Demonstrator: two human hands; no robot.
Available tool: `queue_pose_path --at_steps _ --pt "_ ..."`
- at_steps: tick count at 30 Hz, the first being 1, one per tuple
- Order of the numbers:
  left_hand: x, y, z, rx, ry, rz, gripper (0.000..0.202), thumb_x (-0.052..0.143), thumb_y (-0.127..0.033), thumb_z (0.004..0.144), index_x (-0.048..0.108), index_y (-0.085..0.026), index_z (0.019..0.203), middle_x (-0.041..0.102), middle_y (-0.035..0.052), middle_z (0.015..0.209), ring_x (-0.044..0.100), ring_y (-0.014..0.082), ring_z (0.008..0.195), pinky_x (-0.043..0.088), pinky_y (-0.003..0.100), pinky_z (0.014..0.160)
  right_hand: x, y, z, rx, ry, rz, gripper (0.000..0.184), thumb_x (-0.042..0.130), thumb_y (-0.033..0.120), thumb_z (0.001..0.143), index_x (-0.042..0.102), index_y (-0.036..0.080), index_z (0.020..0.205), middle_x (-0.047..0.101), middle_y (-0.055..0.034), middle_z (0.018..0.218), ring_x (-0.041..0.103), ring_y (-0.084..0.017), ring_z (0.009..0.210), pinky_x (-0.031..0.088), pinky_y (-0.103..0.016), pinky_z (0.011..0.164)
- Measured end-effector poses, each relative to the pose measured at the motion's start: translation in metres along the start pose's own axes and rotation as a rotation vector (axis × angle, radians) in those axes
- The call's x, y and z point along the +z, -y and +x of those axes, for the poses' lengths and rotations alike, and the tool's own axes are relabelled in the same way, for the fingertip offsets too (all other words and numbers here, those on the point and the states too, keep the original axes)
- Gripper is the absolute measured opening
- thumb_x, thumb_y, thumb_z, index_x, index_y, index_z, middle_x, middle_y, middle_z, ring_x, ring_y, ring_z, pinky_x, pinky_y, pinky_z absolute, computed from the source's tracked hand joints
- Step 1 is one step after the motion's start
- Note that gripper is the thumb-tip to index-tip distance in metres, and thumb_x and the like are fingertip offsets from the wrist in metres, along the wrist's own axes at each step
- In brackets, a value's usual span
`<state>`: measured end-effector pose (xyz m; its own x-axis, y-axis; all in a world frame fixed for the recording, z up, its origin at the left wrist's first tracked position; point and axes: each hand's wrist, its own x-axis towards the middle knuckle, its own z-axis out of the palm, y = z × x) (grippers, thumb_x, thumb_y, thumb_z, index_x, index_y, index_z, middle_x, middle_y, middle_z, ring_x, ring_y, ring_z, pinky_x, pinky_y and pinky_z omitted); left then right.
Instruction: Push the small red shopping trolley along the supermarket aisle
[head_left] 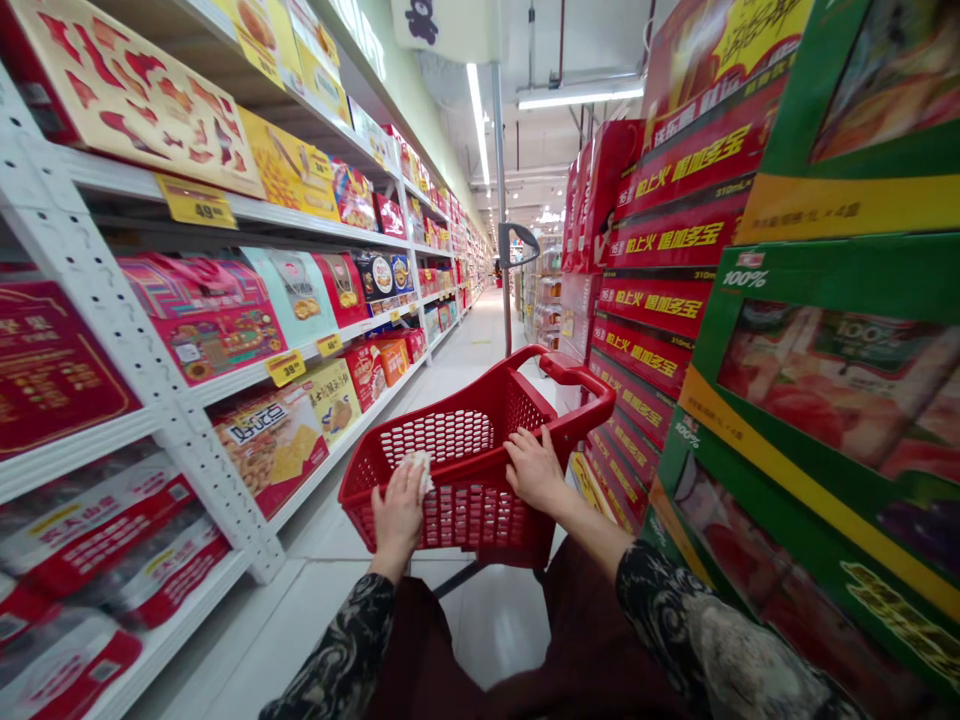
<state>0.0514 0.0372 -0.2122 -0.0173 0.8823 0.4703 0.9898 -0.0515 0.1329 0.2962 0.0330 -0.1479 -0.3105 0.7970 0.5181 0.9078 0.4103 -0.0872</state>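
Note:
A red plastic shopping basket [480, 463] with perforated walls stands in front of me in the aisle, its handle end towards the right. My left hand [400, 505] is at the near rim on the left, fingers closed on a crumpled white tissue [426, 470] that shows beside the fingertips. Farther right along that same rim, my right hand [534, 470] has its fingers curled over the edge, and its thumb is partly hidden. A tall grey pole with a looped handle [523, 245] rises behind the basket.
White shelving [202, 395] with boxed snacks and yellow price tags runs along the left. Stacked red drink cartons [660, 300] and green juice cartons [825, 370] stand close on the right. The pale tiled floor [480, 330] stretches ahead between them.

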Motion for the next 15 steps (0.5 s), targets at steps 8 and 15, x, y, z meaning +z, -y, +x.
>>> queue_pose_path --at_steps 8,15 --pt "0.003 0.017 -0.003 -0.148 -0.034 0.000 0.045 0.026 -0.020 0.088 0.042 -0.023 0.130 0.035 0.0062 0.144 0.036 0.0191 0.128 0.029 0.050 0.102 -0.001 0.006 0.000 0.048 -0.003 0.015 0.035 0.047 0.020 0.078 0.059 0.013 0.111 0.057 -0.0119 0.122 0.041 -0.027 0.122 0.010 -0.052 0.108" --pt "-0.005 -0.028 -0.001 0.065 0.049 -0.026 0.047 0.028 -0.018 0.087 0.041 -0.029 0.132 0.033 0.0024 0.145 0.034 0.0170 0.130 0.027 0.049 0.104 0.003 0.002 -0.003 0.034 -0.024 0.005 0.037 0.047 0.020 0.078 0.059 0.014 0.113 0.057 -0.0116 0.123 0.042 -0.026 0.122 0.011 -0.051 0.108"
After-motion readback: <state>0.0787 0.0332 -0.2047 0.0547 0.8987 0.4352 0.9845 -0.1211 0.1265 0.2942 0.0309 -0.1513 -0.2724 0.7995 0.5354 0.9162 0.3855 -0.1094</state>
